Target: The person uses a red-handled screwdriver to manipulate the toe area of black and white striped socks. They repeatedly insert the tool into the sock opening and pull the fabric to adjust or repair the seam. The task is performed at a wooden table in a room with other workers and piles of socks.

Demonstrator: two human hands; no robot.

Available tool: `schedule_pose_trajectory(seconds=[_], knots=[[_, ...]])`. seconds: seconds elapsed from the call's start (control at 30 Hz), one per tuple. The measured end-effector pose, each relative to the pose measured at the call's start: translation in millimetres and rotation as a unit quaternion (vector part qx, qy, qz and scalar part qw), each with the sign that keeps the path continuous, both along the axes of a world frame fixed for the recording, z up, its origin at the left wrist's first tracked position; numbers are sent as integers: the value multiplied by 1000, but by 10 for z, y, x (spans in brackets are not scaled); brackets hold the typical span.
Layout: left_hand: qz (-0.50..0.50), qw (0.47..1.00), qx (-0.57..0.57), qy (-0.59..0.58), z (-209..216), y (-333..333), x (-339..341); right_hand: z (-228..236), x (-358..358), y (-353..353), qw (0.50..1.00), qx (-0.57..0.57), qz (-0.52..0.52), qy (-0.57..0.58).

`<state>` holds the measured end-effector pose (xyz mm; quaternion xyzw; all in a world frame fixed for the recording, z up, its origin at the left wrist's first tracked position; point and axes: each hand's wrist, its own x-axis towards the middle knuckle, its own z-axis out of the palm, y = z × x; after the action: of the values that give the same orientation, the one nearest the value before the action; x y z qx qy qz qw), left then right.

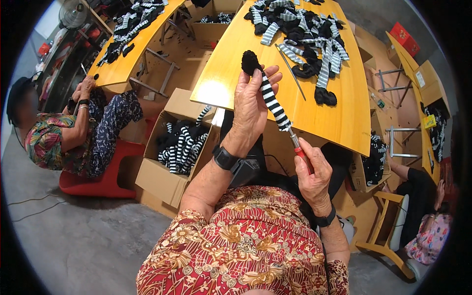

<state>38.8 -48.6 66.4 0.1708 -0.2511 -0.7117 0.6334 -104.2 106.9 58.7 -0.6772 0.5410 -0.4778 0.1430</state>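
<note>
My left hand [251, 101] pinches a narrow black-and-white striped knitted tube [273, 102] just below its bulky black end [250, 62], some fingers spread behind it. The tube slants down to the right. At its lower end, a metal shaft goes into the opening. My right hand [314, 174] is wrapped round the red handle of that rod-like tool [301, 152]; how far the shaft reaches inside is hidden. Beyond my hands, a loose thin metal rod [291, 71] lies on the yellow table [226, 73], beside a heap of striped and black knitted pieces [300, 37].
An open cardboard box [162, 182] of striped pieces stands left of me, another box [361, 172] right, under the table edge. A co-worker [64, 128] sits at the left table on a red stool [105, 177]. Another person [432, 226] sits far right near a wooden chair [381, 246].
</note>
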Motion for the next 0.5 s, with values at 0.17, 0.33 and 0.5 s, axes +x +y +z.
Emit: schedule_pose_trajectory(seconds=[0.17,0.33,0.5], knots=[[-49,998,-12,42,25,13,90,-56,-117,34,973,132,39,-184],[-51,998,-12,27,35,-9,148,-74,-172,38,908,201,94,-356],[-38,993,-35,-103,11,125,28,-180,-106,-13,962,122,43,-239]])
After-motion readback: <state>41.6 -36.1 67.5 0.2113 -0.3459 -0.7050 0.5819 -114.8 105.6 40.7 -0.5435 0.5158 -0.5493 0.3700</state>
